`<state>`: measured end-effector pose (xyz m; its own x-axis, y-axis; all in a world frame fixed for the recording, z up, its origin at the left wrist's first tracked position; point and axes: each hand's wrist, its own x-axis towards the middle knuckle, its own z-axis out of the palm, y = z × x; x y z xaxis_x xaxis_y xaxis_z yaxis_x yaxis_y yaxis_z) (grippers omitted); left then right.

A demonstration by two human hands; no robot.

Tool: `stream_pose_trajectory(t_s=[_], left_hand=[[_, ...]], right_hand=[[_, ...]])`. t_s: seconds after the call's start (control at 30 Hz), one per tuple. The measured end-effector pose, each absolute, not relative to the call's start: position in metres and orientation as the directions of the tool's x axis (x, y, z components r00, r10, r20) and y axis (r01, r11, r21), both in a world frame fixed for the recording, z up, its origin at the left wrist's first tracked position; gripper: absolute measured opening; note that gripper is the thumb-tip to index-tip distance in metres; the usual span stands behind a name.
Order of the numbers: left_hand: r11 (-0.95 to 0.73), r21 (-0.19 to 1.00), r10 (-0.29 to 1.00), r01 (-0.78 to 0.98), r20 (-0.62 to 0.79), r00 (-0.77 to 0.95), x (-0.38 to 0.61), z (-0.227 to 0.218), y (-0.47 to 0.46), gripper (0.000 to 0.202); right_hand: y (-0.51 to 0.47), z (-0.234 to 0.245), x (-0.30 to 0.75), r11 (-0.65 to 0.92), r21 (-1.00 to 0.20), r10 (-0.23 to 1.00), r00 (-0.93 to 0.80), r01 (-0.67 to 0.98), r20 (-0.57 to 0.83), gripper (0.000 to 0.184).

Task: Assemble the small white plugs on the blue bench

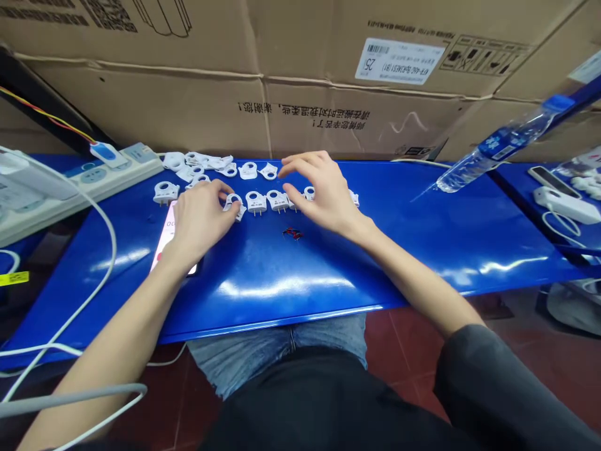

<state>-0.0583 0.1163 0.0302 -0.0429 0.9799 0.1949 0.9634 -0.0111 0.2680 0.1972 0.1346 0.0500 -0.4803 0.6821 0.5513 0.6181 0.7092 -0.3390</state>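
Observation:
My left hand [201,219] has its thumb and fingers on a white plug [240,209] with a ring-shaped top, tilted slightly and partly hidden by the fingers. To its right, more white plugs [256,202] stand in a row with their metal pins toward me. My right hand [323,191] hovers over the right part of that row, its thumb and fingers apart with nothing between them; it hides some plugs. Just in front of the row lies a small clump of red and black parts [293,233]. A lit phone [165,237] lies partly under my left wrist.
Other white ring-topped pieces [248,170] lie along the back of the blue table [282,269], against large cardboard boxes [310,119]. A power strip [117,178] with cables is at left. A water bottle [498,150] leans at the right, and a white cable [106,275] crosses the left side.

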Motion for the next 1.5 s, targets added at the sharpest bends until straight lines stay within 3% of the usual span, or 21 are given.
stream_pose_trajectory(t_s=[0.2,0.33,0.43,0.5,0.67,0.87,1.03,1.23,1.5], left_hand=[[-0.194,0.443,0.915,0.875,0.404,-0.002,-0.054,0.031,0.117,0.020],[-0.288,0.535,0.867,0.794,0.499,-0.022,-0.042,0.039,0.112,0.023],[-0.323,0.743,0.902,0.586,0.430,-0.047,-0.028,0.039,0.106,0.022],[-0.285,0.864,0.950,0.415,0.313,0.002,-0.019,0.033,0.103,0.027],[-0.194,0.954,0.981,0.229,0.184,0.068,-0.003,0.014,0.094,0.035],[-0.145,0.974,0.989,0.175,0.141,0.039,0.000,0.012,0.092,0.034],[-0.118,0.978,0.993,0.169,0.118,0.013,0.001,0.014,0.092,0.042],[-0.244,0.884,0.969,0.398,0.235,0.071,0.000,0.015,0.087,0.017],[-0.348,0.750,0.930,0.562,0.351,0.106,-0.002,0.017,0.087,0.012]], right_hand=[[0.125,0.015,0.225,0.702,-0.399,0.696,-0.451,0.589,0.559,0.024],[0.120,0.008,0.227,0.707,-0.413,0.696,-0.460,0.574,0.552,0.038],[0.116,0.007,0.222,0.734,-0.415,0.674,-0.495,0.538,0.549,0.056],[0.113,0.005,0.218,0.762,-0.403,0.646,-0.542,0.507,0.538,0.065],[0.110,0.001,0.214,0.798,-0.372,0.602,-0.620,0.474,0.504,0.066],[0.111,-0.001,0.215,0.794,-0.364,0.608,-0.629,0.488,0.484,0.055],[0.114,-0.002,0.219,0.756,-0.359,0.652,-0.583,0.547,0.485,0.057],[0.117,0.001,0.222,0.736,-0.357,0.672,-0.553,0.575,0.493,0.057],[0.116,-0.002,0.219,0.756,-0.329,0.648,-0.581,0.565,0.492,0.055]])
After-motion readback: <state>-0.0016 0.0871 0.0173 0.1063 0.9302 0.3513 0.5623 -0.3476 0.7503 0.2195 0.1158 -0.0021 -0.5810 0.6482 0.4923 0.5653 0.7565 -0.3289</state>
